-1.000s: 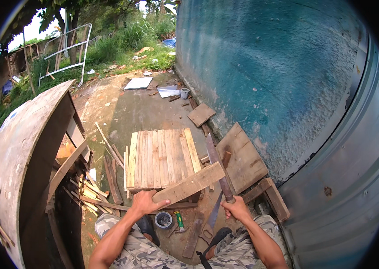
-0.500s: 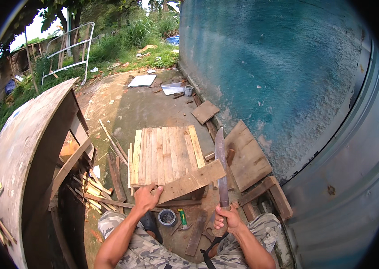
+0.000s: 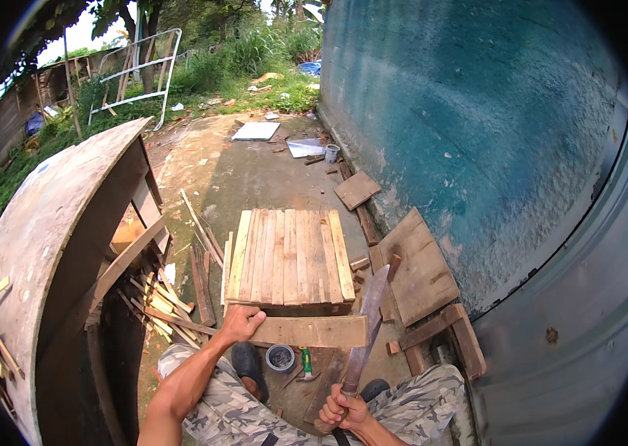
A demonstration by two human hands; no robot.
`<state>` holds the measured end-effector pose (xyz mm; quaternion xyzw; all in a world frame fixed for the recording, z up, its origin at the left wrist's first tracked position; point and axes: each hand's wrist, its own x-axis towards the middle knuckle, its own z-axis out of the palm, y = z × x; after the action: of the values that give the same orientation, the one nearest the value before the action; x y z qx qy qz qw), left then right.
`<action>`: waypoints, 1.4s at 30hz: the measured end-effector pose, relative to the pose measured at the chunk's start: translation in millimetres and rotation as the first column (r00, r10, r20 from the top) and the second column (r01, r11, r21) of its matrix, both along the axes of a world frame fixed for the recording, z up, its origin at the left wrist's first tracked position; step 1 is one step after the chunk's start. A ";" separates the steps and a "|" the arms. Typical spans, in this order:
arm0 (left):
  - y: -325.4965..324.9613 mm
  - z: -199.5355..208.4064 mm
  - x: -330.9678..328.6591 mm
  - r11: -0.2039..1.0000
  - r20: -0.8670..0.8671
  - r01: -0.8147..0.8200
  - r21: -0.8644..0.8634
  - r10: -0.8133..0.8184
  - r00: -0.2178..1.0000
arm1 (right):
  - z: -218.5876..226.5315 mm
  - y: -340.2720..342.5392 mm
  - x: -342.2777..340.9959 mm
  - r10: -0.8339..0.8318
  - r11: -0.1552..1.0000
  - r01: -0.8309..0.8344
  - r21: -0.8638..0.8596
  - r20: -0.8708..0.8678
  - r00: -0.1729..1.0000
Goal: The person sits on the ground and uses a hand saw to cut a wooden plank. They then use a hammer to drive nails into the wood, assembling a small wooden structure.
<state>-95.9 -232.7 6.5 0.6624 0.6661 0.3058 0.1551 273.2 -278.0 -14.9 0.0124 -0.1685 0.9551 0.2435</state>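
Note:
My left hand (image 3: 243,323) is closed round the left end of a short, flat wooden board (image 3: 317,331), held about level above the ground. In my right hand (image 3: 343,409), lower down, is the handle of a long-bladed machete (image 3: 369,323). Its blade slants up and to the right, passing at the board's right end; whether the two touch I cannot tell. Just beyond the board stands a low box-like piece topped with wooden slats (image 3: 288,256). Between my feet are a small round tub (image 3: 280,358) of what look like nails and a green-handled hammer (image 3: 306,364).
On the left leans a large wooden panel structure (image 3: 54,215), with split wood strips (image 3: 161,301) beside it. Plywood pieces (image 3: 418,267) rest along the blue wall (image 3: 470,134) at right. Farther off lie a white panel (image 3: 256,131) and a small can (image 3: 332,153).
The board's right end has swung down, from slanted to about level. My right hand has moved lower and to the left, and the machete has gone from upright to slanting.

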 end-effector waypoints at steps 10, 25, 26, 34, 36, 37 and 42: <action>-9.2 10.5 3.9 0.968 -0.088 -0.205 -0.146 0.194 0.977 | 31.4 44.2 5.5 -0.084 0.996 0.085 0.024 0.565 0.821; -10.5 -17.0 27.9 0.663 0.278 0.017 -0.748 0.290 0.916 | 123.9 103.6 -15.7 -0.157 0.935 0.289 -0.208 0.488 0.859; -12.4 -16.2 31.2 0.663 0.284 0.015 -0.748 0.301 0.910 | 122.6 101.2 -18.2 -0.164 0.928 0.297 -0.224 0.472 0.866; -21.9 -32.9 64.9 0.695 0.472 0.092 -0.713 0.379 0.796 | 106.2 70.4 -60.2 -0.313 0.896 0.415 -0.156 0.439 0.842; -22.5 -38.0 70.0 0.727 0.444 0.074 -0.683 0.332 0.832 | 94.4 70.9 -66.5 -0.337 0.882 0.450 -0.137 0.485 0.807; -23.4 -38.9 71.7 0.712 0.390 0.043 -0.701 0.332 0.859 | 88.0 73.5 -67.4 -0.326 0.890 0.440 -0.123 0.503 0.800; -22.6 -24.9 80.2 0.689 0.157 -0.132 -0.713 0.340 0.927 | 68.6 93.5 -55.8 -0.241 0.910 0.383 -0.160 0.546 0.802</action>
<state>-15.8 -255.3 -18.3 0.4146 0.7833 0.1423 0.4409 217.4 -184.5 53.7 -0.3038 -0.0994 0.8829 0.3440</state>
